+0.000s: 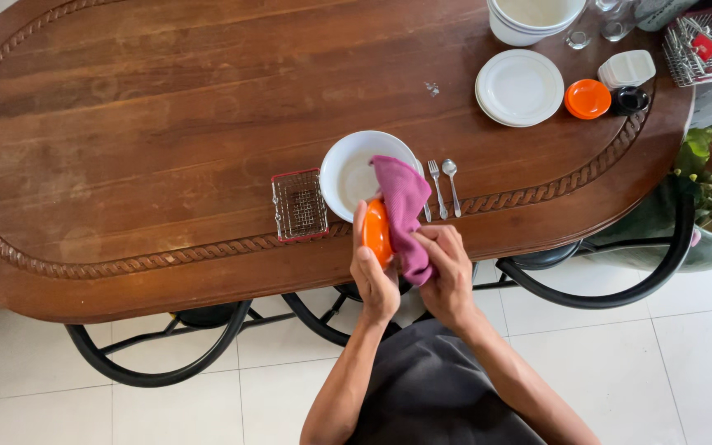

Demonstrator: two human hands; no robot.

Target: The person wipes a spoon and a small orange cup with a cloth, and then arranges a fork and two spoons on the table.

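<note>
My left hand (372,276) holds a small orange bowl (377,232) on edge, just past the near rim of the wooden table (150,124). My right hand (447,276) presses a pink cloth (405,210) against the bowl's inside; the cloth drapes up over the bowl's top. Behind them on the table sits a white bowl (352,169), partly covered by the cloth. A fork (437,188) and a spoon (452,185) lie side by side to the right of the white bowl.
A small wire basket (298,204) stands left of the white bowl. At the far right are stacked white plates (519,87), another orange bowl (587,99), a black dish (630,100), a white container (626,68), stacked white bowls (533,21), glasses and a wire rack (709,45). Black chair frames (158,363) stand under the table.
</note>
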